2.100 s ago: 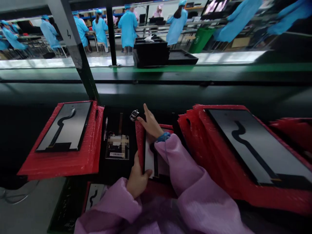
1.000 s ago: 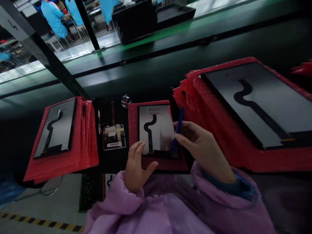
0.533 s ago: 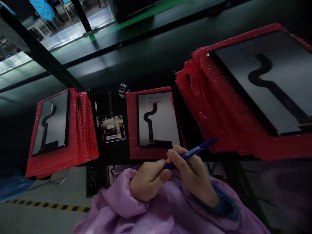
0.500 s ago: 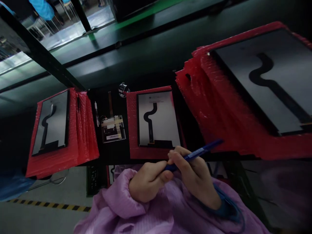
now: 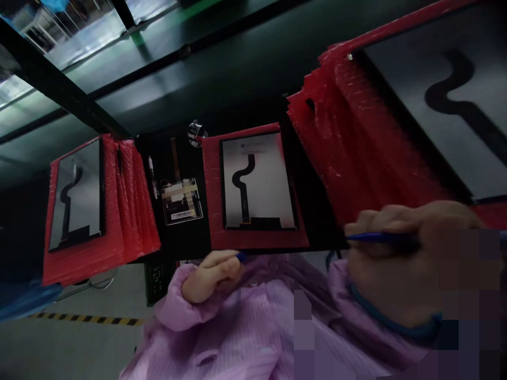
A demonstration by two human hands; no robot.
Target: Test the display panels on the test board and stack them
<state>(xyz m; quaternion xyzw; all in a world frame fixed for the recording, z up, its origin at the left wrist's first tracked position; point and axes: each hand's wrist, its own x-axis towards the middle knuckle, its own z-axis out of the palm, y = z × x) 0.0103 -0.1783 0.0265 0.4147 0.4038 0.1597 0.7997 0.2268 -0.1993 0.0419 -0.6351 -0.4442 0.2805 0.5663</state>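
Note:
My right hand [image 5: 404,264] is raised close to the camera at the right, fingers closed round a blue pen [image 5: 376,238] whose tip points left. My left hand [image 5: 209,272] sits low near my pink sleeve, pinching a small blue pen cap [image 5: 241,257]. Just beyond the left hand, a grey display panel [image 5: 257,182] with a black wavy flex cable lies on a red bubble-wrap sheet [image 5: 214,211]. Neither hand touches the panel.
A stack of red sheets with a panel on top [image 5: 79,195] lies at the left; a larger stack [image 5: 396,121] rises at the right. Between the left stack and the panel are a small taped circuit board [image 5: 180,200] and a metal ring [image 5: 195,132]. A dark conveyor runs behind.
The hands, joined on the pen half a second ago, have pulled apart. The cap stays in the left hand; the right hand has swung right and up with the pen.

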